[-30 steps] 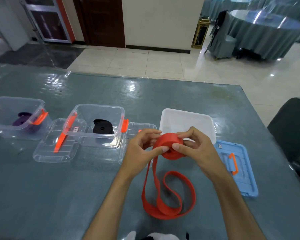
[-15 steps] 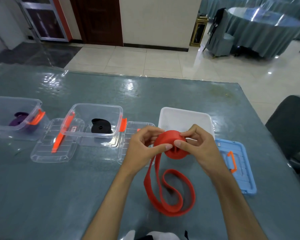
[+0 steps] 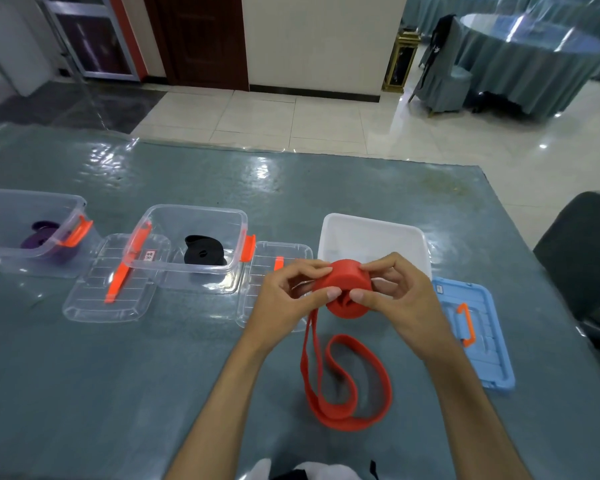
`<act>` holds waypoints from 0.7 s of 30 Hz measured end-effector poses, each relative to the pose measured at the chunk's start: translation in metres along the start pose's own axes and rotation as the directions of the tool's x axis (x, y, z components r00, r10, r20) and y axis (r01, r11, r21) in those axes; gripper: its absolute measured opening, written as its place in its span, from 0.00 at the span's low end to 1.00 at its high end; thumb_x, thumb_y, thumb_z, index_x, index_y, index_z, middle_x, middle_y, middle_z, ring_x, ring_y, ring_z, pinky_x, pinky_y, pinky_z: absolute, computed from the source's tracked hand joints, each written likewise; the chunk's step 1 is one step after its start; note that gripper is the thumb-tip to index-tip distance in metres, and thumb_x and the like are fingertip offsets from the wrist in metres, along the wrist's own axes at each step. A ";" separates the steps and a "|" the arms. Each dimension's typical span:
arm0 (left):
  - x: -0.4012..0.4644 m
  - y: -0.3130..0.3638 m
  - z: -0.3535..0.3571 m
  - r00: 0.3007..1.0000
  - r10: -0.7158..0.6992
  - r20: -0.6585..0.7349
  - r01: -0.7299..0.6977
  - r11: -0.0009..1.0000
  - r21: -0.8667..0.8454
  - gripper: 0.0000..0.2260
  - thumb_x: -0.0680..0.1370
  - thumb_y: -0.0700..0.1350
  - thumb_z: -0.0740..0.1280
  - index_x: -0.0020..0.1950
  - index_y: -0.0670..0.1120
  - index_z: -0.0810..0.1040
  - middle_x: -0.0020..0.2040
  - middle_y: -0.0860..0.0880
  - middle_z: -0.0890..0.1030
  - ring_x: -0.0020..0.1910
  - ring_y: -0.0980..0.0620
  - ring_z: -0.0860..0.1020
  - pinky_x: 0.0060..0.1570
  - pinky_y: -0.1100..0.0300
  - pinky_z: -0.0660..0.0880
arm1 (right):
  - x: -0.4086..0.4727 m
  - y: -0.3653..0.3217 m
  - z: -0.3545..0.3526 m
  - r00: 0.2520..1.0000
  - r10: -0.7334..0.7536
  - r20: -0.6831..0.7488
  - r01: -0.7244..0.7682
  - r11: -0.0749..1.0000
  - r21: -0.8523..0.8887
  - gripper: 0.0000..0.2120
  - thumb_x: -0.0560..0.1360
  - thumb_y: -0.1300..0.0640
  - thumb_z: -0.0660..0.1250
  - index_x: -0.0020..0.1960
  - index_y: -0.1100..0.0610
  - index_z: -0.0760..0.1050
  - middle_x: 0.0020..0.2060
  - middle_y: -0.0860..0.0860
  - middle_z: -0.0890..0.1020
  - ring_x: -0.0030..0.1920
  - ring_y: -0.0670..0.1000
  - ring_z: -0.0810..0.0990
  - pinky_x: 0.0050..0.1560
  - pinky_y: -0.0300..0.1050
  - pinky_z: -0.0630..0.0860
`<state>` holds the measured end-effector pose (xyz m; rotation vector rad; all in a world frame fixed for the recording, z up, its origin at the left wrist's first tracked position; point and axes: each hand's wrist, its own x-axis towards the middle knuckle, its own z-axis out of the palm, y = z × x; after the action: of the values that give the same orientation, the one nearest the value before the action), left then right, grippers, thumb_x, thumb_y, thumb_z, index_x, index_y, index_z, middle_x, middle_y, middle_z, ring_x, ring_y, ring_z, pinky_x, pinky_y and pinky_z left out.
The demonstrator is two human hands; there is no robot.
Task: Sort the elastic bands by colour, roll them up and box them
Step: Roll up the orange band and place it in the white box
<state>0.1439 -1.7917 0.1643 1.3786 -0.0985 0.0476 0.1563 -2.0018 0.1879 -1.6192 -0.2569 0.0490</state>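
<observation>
gripping one red band [image 3: 347, 289], left hand [image 3: 284, 299] and right hand [image 3: 400, 299] face three boxes [image 3: 187, 216]

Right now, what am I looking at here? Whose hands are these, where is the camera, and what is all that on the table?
There is no machine: a person wears a camera on the head, looking down at their own hands. The left hand and right hand hold a red band, partly rolled, its loose end looping on the table. Behind stand three boxes: one with a purple band, one with a black band, and an empty white box. Two clear lids and a blue lid lie beside them.
</observation>
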 end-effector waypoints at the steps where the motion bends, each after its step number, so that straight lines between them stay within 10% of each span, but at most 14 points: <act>1: 0.000 0.000 -0.001 1.000 -0.012 0.027 0.012 1.000 0.001 0.15 0.70 0.39 0.82 0.55 0.48 0.87 0.60 0.46 0.85 0.62 0.47 0.84 0.64 0.51 0.80 | -0.001 0.001 0.001 1.000 -0.008 -0.004 0.008 1.000 0.008 0.19 0.69 0.55 0.83 0.57 0.47 0.82 0.53 0.55 0.87 0.55 0.58 0.87 0.57 0.59 0.84; 14: -0.004 0.000 0.008 0.998 0.057 0.004 -0.057 0.998 -0.019 0.17 0.70 0.41 0.79 0.59 0.46 0.87 0.58 0.50 0.85 0.60 0.54 0.84 0.61 0.62 0.79 | 0.004 -0.004 -0.009 0.997 0.024 0.069 -0.033 0.991 0.130 0.27 0.70 0.49 0.83 0.66 0.48 0.80 0.55 0.55 0.86 0.54 0.58 0.87 0.52 0.50 0.85; 21: 0.000 0.007 0.012 0.981 0.168 -0.099 -0.165 0.986 0.030 0.13 0.70 0.36 0.81 0.52 0.45 0.87 0.56 0.44 0.87 0.58 0.46 0.85 0.59 0.55 0.82 | 0.004 0.000 -0.004 0.999 0.037 -0.011 -0.034 0.982 0.184 0.23 0.62 0.43 0.87 0.50 0.50 0.82 0.53 0.53 0.87 0.54 0.56 0.87 0.50 0.46 0.83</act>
<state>0.1425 -1.8019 0.1735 1.3851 -0.1287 0.2590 0.1613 -2.0045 0.1891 -1.4402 -0.2068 0.0862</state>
